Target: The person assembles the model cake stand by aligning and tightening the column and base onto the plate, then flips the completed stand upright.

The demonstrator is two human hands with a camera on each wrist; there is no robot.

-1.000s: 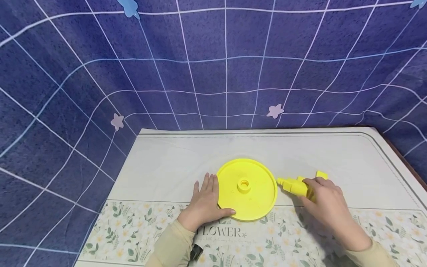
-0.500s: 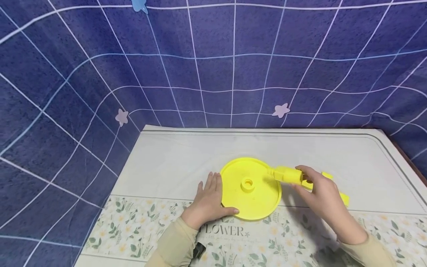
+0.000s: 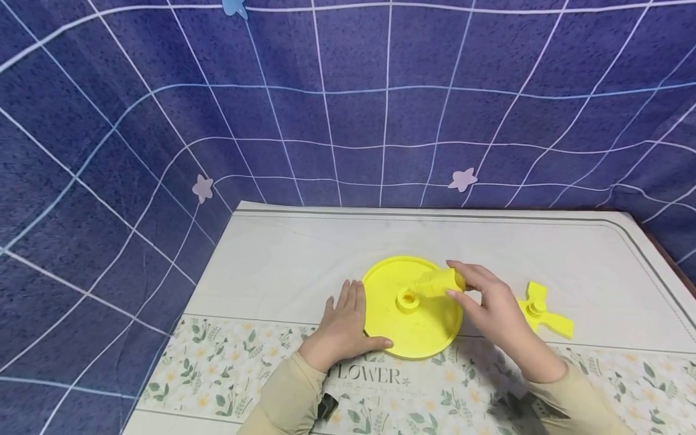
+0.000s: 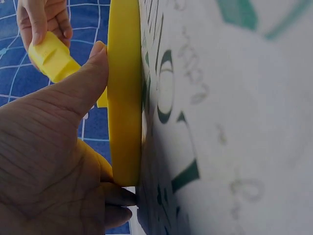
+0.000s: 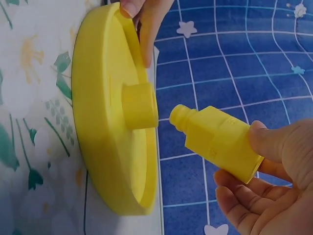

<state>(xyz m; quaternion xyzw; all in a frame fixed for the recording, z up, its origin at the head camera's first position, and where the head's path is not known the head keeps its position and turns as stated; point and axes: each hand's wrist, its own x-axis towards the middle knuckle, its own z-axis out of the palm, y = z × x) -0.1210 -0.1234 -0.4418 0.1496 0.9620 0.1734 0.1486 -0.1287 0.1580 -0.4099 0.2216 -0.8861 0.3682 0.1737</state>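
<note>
A round yellow tray (image 3: 386, 329) with a raised rim lies on the table, a short hollow collar (image 5: 139, 105) standing at its centre. My left hand (image 3: 339, 329) rests along the tray's left side, fingers straight and thumb at the rim. Between thumb and fingers, my right hand (image 3: 492, 305) holds a yellow threaded post (image 5: 220, 139) by its wide end. The post is tilted over the tray, and its narrow grooved end points at the collar with a small gap between them in the right wrist view.
Right of the tray, a yellow propeller-shaped piece (image 3: 537, 308) with a small hub lies on the table, partly behind my right hand. A floral tablecloth (image 3: 293, 254) covers the table. A blue gridded curtain (image 3: 348, 109) hangs behind and at the left.
My right hand has lifted the threaded post from the right of the tray and carried it left, over to the collar. The propeller-shaped piece has come into fuller view. My left hand stays at the rim.
</note>
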